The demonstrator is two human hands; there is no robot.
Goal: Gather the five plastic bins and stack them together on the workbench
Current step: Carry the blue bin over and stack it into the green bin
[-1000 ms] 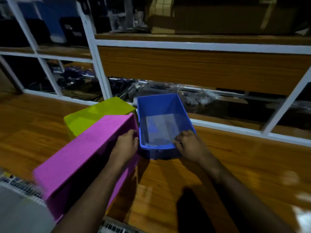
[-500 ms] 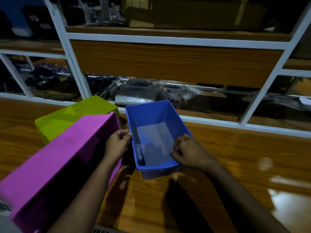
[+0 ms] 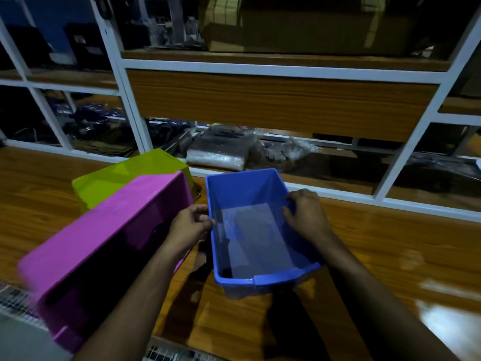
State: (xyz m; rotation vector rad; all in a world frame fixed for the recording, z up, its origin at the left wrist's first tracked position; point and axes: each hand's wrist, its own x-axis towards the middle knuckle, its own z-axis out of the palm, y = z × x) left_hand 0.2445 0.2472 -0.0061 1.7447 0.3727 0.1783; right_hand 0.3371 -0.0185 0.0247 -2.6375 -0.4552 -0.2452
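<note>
An empty blue plastic bin (image 3: 250, 188) stands open side up on the wooden workbench (image 3: 377, 251), its near end a little raised. My left hand (image 3: 191, 225) grips its left rim and my right hand (image 3: 304, 216) grips its right rim. To the left a pink bin (image 3: 104, 230) lies upside down, slanting toward the bench's front edge. Behind it a yellow-green bin (image 3: 125, 178) also lies upside down. No other bins are in view.
A white-framed shelf unit (image 3: 281, 70) with wooden boards rises behind the bench. Plastic-wrapped packages (image 3: 221, 149) and dark clutter lie on its lowest level. A cardboard box (image 3: 307, 24) sits on the upper shelf. A wire grid (image 3: 171, 354) runs along the bench's front edge.
The blue bin has come closer to me. Both hands slid from its near end to its long side rims. The view shifted right.
</note>
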